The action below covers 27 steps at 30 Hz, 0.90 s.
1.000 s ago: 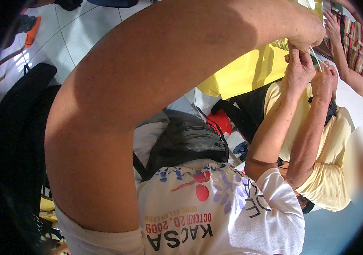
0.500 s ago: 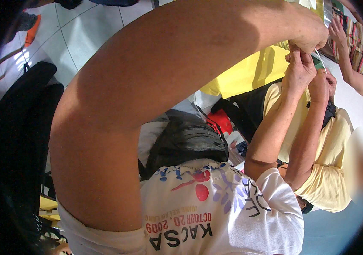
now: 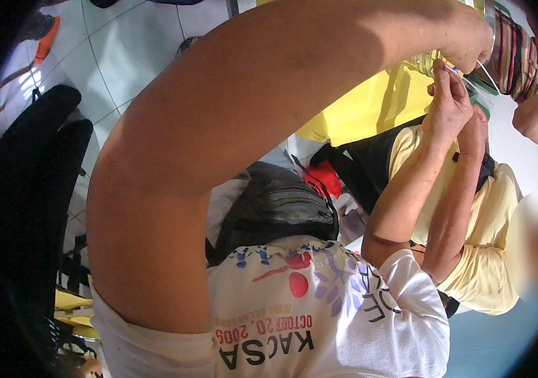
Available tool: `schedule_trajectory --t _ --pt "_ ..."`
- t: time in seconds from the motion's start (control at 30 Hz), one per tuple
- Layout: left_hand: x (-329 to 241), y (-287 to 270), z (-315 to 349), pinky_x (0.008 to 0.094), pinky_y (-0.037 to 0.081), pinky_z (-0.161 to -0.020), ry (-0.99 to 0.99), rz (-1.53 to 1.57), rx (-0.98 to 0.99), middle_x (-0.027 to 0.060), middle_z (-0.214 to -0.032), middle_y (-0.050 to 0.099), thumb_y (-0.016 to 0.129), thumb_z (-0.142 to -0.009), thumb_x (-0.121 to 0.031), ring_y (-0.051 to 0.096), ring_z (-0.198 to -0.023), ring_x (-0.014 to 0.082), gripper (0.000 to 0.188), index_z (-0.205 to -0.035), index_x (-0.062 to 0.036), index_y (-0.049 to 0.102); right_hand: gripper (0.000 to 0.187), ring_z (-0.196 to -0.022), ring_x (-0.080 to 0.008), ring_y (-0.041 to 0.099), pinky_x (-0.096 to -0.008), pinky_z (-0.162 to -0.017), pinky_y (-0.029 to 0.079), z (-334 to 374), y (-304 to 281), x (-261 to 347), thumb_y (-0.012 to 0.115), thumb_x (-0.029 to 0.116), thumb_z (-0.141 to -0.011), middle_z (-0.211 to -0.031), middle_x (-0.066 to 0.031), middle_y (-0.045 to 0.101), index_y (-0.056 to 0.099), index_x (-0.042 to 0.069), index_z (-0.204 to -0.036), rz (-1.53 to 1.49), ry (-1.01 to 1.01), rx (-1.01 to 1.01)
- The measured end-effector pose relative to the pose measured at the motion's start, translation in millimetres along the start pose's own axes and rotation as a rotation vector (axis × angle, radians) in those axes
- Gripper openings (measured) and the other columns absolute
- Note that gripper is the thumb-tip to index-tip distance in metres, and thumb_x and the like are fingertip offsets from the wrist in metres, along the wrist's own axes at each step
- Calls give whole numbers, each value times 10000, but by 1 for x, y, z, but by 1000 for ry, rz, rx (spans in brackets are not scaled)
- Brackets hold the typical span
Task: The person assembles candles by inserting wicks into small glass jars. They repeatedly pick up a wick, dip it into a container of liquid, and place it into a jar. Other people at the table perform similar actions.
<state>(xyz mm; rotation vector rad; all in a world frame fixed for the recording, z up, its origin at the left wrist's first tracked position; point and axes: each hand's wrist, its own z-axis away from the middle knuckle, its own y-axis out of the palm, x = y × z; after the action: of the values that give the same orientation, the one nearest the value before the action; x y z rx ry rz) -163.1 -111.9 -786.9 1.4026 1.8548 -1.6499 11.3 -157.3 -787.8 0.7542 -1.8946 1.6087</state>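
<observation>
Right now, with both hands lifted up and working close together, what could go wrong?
1. The left hand pinches a thin clear strand that is hard to see. It might slip from the pinch while the right hand works just below.
2. Another person's hand is raised right beside the right hand, so they could bump.
3. The left forearm blocks much of the view downward.

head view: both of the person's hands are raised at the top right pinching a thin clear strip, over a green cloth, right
Not quite. The head view shows the left hand and right hand raised at the top right on the thin clear strip, but the cloth beneath is yellow, not green.
</observation>
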Motion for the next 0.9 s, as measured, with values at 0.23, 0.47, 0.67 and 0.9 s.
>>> schedule_trajectory --t 0.23,0.47,0.67,0.9 --pt "-4 30 8 367 532 -692 -16 111 -59 104 -834 684 701 -673 -164 665 -799 266 264 -933 -122 706 138 -623 -44 493 -183 -576 388 13 6 -5 728 103 -801 -732 6 625 692 -5 -878 1 -5 29" --pt "2 37 13 384 528 -715 35 147 -73 90 -869 691 685 -652 -120 664 -820 269 295 -945 -141 710 180 -631 -76 505 -213 -591 395 11 3 -9 675 126 -846 -764 -19 636 679 -29 -935 77 -22 89" --pt "7 30 10 371 525 -688 37 139 -94 100 -826 681 673 -691 -154 659 -773 258 222 -906 -110 705 180 -635 -76 511 -202 -591 398 3 7 -9 696 120 -833 -773 -29 648 679 -27 -936 7 -32 59" --pt "10 27 7 364 527 -669 53 170 -99 121 -786 667 661 -716 -177 653 -735 267 171 -854 -84 700 160 -645 -71 520 -201 -592 405 -1 8 -11 695 91 -825 -787 -37 661 682 -33 -926 -22 -17 36"
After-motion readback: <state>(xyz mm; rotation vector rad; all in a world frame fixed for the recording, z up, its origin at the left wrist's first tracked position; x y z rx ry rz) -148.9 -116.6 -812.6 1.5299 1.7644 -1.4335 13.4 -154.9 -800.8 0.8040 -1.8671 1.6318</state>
